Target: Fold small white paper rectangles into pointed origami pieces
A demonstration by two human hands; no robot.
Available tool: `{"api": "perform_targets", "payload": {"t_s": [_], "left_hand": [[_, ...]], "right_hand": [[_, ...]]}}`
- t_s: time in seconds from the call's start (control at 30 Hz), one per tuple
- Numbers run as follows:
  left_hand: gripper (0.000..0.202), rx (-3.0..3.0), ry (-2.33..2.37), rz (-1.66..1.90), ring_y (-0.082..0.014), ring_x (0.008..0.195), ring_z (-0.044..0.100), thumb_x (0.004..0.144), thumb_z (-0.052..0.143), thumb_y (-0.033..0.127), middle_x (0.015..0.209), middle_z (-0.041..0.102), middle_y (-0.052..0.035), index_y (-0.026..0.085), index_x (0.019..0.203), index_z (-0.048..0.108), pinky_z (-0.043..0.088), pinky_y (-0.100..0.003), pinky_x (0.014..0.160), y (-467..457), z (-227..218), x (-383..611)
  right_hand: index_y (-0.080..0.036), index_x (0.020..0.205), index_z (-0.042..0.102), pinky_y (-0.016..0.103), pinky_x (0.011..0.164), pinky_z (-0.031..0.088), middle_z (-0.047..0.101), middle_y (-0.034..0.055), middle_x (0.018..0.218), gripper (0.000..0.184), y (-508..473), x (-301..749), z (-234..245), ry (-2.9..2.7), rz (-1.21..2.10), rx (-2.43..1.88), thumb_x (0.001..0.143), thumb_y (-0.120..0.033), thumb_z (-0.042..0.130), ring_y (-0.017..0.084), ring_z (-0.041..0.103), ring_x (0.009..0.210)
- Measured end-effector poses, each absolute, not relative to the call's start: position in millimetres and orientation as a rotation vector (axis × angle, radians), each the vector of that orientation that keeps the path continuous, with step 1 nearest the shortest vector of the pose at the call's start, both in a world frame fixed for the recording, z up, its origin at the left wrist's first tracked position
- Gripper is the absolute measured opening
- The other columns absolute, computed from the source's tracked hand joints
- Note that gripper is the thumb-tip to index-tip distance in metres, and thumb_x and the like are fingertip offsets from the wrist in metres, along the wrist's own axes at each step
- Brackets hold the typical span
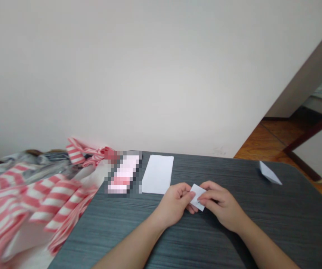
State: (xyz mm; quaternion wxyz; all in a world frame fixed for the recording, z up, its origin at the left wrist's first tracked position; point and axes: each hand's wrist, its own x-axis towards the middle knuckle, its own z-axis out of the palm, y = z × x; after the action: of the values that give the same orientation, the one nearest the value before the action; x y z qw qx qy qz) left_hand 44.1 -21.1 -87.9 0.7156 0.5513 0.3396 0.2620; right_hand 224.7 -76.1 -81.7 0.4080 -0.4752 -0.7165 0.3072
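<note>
Both my hands meet over the middle of a dark grey wood-grain table (177,239). Between them is a small folded white paper (197,197). My left hand (176,203) is closed, its thumb and fingers pinching the paper's left side. My right hand (219,203) is closed too, fingers pinching the paper's right edge. Most of the paper is hidden by my fingers. Just beyond my left hand, a white rectangular paper sheet (158,174) lies flat on the table.
A folded white paper piece (269,173) lies near the table's far right edge. A blurred-out pink item (123,173) rests left of the sheet. Red-and-white striped cloth (37,201) is heaped at the left. A white wall stands behind; wooden floor shows at right.
</note>
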Motion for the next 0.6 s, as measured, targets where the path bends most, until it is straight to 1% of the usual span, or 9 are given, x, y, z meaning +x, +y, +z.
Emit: {"api": "perform_targets", "payload": {"t_s": [0.17,0.5,0.6], "left_hand": [[0.025,1.302,0.759,0.548,-0.014,0.058,0.063,0.087,0.056,0.038,0.067,0.068,-0.0045,0.014,0.08,0.056,0.051,-0.027,0.059,-23.3,-88.6,41.6],[0.03,1.369,0.733,0.504,-0.0152,0.06,0.063,0.089,0.051,0.04,0.069,0.067,-0.006,0.012,0.085,0.06,0.051,-0.028,0.061,-23.7,-83.2,40.1],[0.034,1.397,0.709,0.499,-0.0157,0.061,0.063,0.092,0.047,0.041,0.071,0.067,-0.0069,0.011,0.088,0.062,0.051,-0.028,0.062,-23.5,-82.1,39.2]], "right_hand": [[-0.02,0.08,0.071,0.027,0.071,0.047,0.063,0.0048,0.085,0.017,-73.9,221.9,-83.5,-1.726,0.725,-1.261,0.09,-0.021,0.057,0.017,0.061,0.077],[-0.019,0.082,0.063,0.028,0.068,0.045,0.062,0.004,0.081,0.012,-74.5,218.9,-84.3,-1.675,0.645,-1.3,0.091,-0.021,0.055,0.018,0.059,0.074],[-0.019,0.08,0.06,0.028,0.068,0.044,0.061,0.0034,0.078,0.013,-74.4,219.4,-84.4,-1.662,0.61,-1.326,0.091,-0.022,0.054,0.017,0.058,0.073]]}}
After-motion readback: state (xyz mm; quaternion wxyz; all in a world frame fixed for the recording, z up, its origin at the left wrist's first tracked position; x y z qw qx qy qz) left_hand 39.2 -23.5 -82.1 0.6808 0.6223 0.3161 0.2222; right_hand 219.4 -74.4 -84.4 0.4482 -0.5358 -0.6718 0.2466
